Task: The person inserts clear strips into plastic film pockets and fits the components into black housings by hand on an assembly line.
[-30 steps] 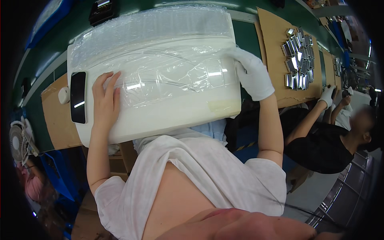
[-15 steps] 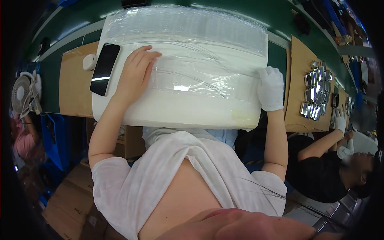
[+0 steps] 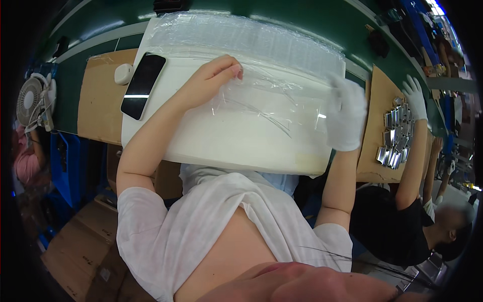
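A clear plastic bag (image 3: pixel 261 98), crinkled and shiny, lies over a white padded board (image 3: pixel 221 143) in front of me. My bare left hand (image 3: pixel 216 78) is closed, thumb against the curled fingers, and pinches the bag's upper left part. At the board's right side is my right hand (image 3: pixel 346 116) in a white glove. Motion smears its fingers, so whether it touches the bag does not show. Along the board's far edge lies a stack of clear plastic bags (image 3: pixel 241 38).
A black phone (image 3: pixel 143 85) rests on the board's left edge, beside a small white case (image 3: pixel 124 74) on cardboard (image 3: pixel 103 108). At right, shiny metal parts (image 3: pixel 395 136) cover another cardboard sheet (image 3: pixel 369 156). A co-worker's gloved hand (image 3: pixel 414 98) reaches over them. A fan (image 3: pixel 34 98) stands far left.
My left hand has moved right across the board and its fingers have closed on the bag, which is now bunched. My right hand has shifted and blurred. The co-worker's gloved hand has reached further forward.
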Action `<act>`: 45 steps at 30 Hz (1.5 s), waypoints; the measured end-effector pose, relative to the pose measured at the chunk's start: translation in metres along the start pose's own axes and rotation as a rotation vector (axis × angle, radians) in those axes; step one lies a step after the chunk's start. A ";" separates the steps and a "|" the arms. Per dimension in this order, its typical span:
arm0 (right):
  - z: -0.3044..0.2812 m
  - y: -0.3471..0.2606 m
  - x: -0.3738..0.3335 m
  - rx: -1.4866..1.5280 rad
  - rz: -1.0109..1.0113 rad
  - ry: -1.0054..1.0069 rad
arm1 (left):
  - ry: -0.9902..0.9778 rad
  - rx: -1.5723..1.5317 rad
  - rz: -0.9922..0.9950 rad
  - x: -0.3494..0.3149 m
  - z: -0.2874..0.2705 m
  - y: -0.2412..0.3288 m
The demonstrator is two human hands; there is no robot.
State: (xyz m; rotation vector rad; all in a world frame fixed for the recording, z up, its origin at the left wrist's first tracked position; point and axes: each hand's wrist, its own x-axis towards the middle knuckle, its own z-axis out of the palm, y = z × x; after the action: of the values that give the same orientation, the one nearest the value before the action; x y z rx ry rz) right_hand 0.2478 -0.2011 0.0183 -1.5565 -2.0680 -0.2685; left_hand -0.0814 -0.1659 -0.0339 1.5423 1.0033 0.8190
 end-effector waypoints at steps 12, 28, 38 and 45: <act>0.047 -0.099 0.017 0.553 -0.143 -0.457 | -0.202 -0.610 -0.222 0.002 0.010 -0.015; 0.071 -0.077 0.011 0.793 -0.688 -0.047 | 0.037 -0.040 -0.264 -0.001 0.011 -0.001; 0.030 -0.077 -0.010 1.101 -0.057 0.098 | 0.108 0.434 0.109 -0.010 0.013 -0.007; 0.060 -0.078 -0.005 1.162 0.636 -0.307 | 0.028 0.387 0.061 -0.015 -0.007 0.007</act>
State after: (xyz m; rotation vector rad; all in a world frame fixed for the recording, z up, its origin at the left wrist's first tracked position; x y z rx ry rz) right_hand 0.1583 -0.2019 -0.0222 -1.3539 -1.2863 1.2299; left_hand -0.0924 -0.1770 -0.0261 1.9008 1.1902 0.7173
